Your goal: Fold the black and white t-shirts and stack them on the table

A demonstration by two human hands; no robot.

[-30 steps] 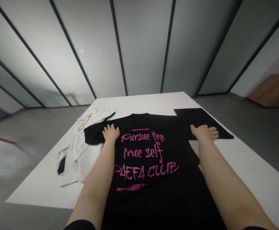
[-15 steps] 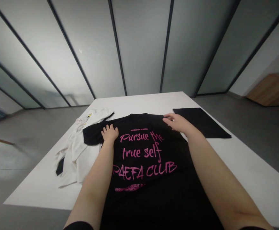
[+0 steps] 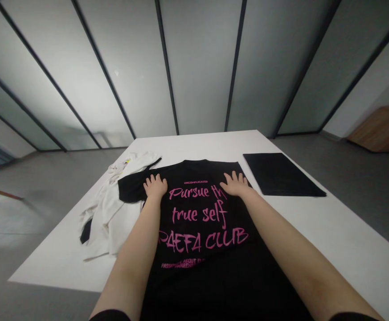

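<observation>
- As I view it from the head camera, left hand (image 3: pixel 155 186): laid palm down, fingers spread, pinching no cloth.
- Right hand (image 3: pixel 235 183): palm down also, fingers apart, covering part of the print.
- Black T-shirt (image 3: pixel 201 227): one, beneath both hands on a white table (image 3: pixel 194 146); mostly smooth, creased through the lowest print.
- Pink lettering (image 3: pixel 199 214): between the hands and nearer the wearer; I read "true self".
- Orientation: collar (image 3: pixel 196 160) beyond the hands, facing away from the wearer; long axis running back between the forearms. One sleeve (image 3: pixel 132 185) reaches out past the left hand.
- White garments (image 3: pixel 114 214): rumpled, left of the left hand.
- Folded black cloth (image 3: pixel 283 174): flat, right of the right hand, apart from the shirt.
</observation>
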